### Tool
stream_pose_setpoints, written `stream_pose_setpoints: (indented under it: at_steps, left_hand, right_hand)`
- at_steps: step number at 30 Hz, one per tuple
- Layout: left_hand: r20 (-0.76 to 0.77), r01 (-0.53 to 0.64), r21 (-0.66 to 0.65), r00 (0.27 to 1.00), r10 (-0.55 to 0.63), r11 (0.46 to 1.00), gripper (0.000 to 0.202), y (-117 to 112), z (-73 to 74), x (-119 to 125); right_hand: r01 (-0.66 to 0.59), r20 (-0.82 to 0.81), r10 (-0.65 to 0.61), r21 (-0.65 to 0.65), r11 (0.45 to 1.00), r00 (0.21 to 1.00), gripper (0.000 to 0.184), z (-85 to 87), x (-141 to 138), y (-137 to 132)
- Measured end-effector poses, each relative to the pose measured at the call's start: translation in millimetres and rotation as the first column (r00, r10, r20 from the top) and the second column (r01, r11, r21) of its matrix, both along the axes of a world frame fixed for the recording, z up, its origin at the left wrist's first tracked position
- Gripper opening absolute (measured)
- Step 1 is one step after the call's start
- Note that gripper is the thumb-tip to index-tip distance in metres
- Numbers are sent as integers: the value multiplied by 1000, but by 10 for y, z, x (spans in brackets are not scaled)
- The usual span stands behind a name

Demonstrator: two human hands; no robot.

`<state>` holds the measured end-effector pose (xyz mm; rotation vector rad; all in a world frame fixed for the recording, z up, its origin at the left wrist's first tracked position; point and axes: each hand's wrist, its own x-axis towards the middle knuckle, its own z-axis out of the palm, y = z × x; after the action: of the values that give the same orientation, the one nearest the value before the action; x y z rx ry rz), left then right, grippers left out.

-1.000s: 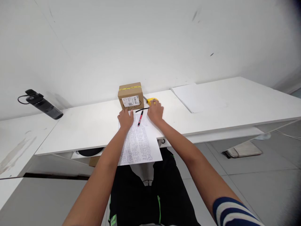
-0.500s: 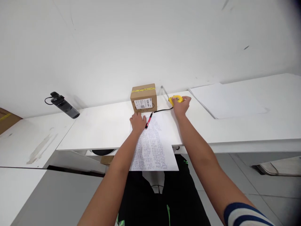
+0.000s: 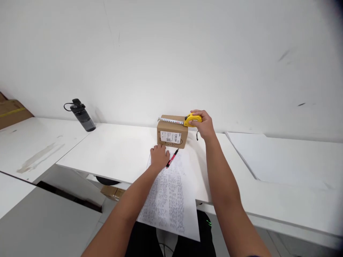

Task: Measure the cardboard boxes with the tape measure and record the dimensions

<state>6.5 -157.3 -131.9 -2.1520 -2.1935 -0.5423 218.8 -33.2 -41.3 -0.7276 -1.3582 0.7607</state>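
Note:
My right hand (image 3: 204,124) is closed around a yellow tape measure (image 3: 192,119) at the right end of a small cardboard box (image 3: 172,135). Its pulled-out blade (image 3: 171,121) lies along the box top, reaching the left edge, and a dark wrist cord dangles below the hand. The box stands upright with a white shipping label (image 3: 170,137) on its front. My left hand (image 3: 159,156) rests flat, fingers apart, on the top of a handwritten sheet of paper (image 3: 171,200), just before the box. Beside its thumb lies a red and black pen (image 3: 172,158) on the sheet.
A dark water bottle (image 3: 83,116) stands at the left near the wall. On the right lie large white sheets (image 3: 270,153). Another cardboard box (image 3: 14,112) sits at the far left. The handwritten sheet hangs over the front edge of the white table (image 3: 118,146).
My right hand has brought the tape measure from beside the box up to its top, and the blade now lies across it. My left hand stays on the paper. The view has shifted.

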Motion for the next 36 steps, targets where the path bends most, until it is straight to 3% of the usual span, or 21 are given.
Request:
stream_pose_setpoints:
  at_steps: [6,14,17,19,22,31,36]
  left_hand:
    - [-1,-30,-13,1000,30,999,21,39,11,20]
    - [0,-19,-22,1000,19,1000,18,75,22,31]
    - [-11,-19,-3,1000,19,1000,18,88,-1,20]
    - [-15,-20,-1,1000,20,1000,18,89,-9,16]
    - [-15,-19,-7,1000,19,1000,18,83,-1,19]
    - [12,-45,14,999,45,999,21,42,59,34]
    - [-68,-21,123,997,29,992,50,-25,57,42]
  right_hand:
    - [57,157,-63,45,997,986,28,32,12,62]
    - [135,195,-156,118,984,968,25,-23,189,177]
    - [252,197,-292,202,946,936,26,18,144,136]
    - [343,205,-409,292,893,889,21,63,89,81]
    - [371,276,-488,382,846,828,13,130,-10,-32]
    - [329,474,-481,369,869,738,15,154,-608,-477]
    - [304,607,-441,321,897,662,18,114,-894,-642]
